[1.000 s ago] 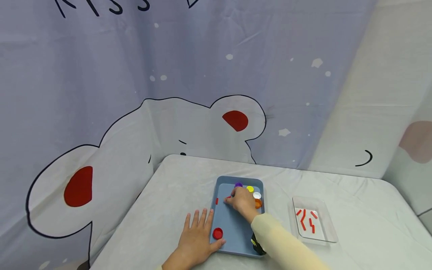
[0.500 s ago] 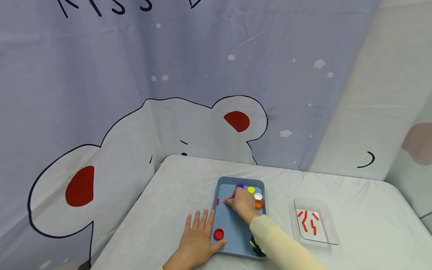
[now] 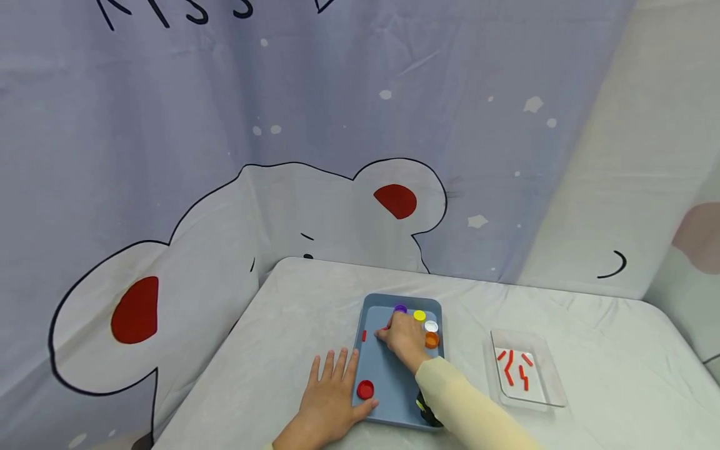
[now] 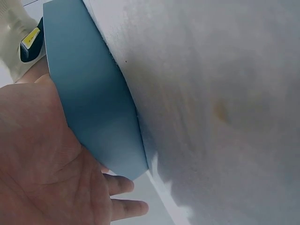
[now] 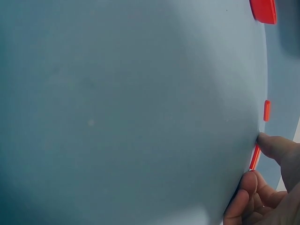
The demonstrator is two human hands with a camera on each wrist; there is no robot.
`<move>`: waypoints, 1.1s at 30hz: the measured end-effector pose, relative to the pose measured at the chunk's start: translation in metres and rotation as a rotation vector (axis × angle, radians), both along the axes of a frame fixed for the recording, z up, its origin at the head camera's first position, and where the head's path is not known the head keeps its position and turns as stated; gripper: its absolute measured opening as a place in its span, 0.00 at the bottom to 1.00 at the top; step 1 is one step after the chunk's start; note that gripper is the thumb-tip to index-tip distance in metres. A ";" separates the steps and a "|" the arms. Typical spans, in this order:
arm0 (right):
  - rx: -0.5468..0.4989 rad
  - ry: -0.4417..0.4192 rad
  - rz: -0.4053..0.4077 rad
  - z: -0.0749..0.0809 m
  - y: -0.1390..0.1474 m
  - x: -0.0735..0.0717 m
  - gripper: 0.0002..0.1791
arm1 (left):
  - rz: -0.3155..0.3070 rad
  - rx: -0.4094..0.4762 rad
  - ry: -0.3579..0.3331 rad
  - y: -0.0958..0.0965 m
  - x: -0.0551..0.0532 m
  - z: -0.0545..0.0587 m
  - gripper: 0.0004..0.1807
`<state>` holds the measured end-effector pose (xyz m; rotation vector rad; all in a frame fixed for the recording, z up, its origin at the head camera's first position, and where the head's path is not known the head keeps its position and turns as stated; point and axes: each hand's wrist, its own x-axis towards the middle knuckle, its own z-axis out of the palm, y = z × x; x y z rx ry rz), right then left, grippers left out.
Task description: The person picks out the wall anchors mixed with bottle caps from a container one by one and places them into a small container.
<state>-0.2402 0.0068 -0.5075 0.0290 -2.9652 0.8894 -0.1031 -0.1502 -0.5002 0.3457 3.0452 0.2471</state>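
Note:
My right hand (image 3: pixel 406 337) is over the upper part of a blue-grey tray (image 3: pixel 388 375). In the right wrist view, it pinches a small red stick (image 5: pixel 255 157) between thumb and fingertips, close to the tray floor. A second short red stick (image 3: pixel 364 335) lies in the tray to the left of that hand. My left hand (image 3: pixel 329 400) is spread with straight fingers along the tray's left side, its thumb at the near-left edge. From the left wrist, the palm (image 4: pixel 42 154) shows against the tray's outer wall (image 4: pixel 93 93). A red bottle cap (image 3: pixel 365 390) sits near that thumb.
Purple (image 3: pixel 400 309), yellow (image 3: pixel 419 315), white (image 3: pixel 431 326) and orange (image 3: pixel 432 340) caps line the tray's far and right sides. A clear plastic box (image 3: pixel 554 375) with several red sticks (image 3: pixel 509 365) stands to the right on the white-covered table (image 3: pixel 315 300). A curtain (image 3: pixel 315 94) hangs behind.

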 end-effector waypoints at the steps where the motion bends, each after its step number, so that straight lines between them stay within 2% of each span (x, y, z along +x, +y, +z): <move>1: 0.001 0.006 0.001 0.000 0.000 0.000 0.18 | -0.002 -0.002 0.006 0.000 0.000 0.000 0.53; 8: 0.008 0.005 0.002 -0.003 -0.002 -0.001 0.18 | -0.018 -0.004 0.043 -0.002 0.001 -0.001 0.53; 20: 0.000 -0.018 0.027 0.000 -0.003 -0.005 0.18 | -0.017 -0.001 0.026 -0.002 0.000 -0.002 0.52; 24: -0.026 -0.027 0.054 0.002 0.001 -0.007 0.13 | -0.011 -0.011 0.021 -0.002 -0.001 -0.002 0.53; 33: -0.142 -0.047 0.144 0.003 0.010 -0.012 0.14 | -0.011 -0.011 0.024 -0.001 0.000 -0.001 0.53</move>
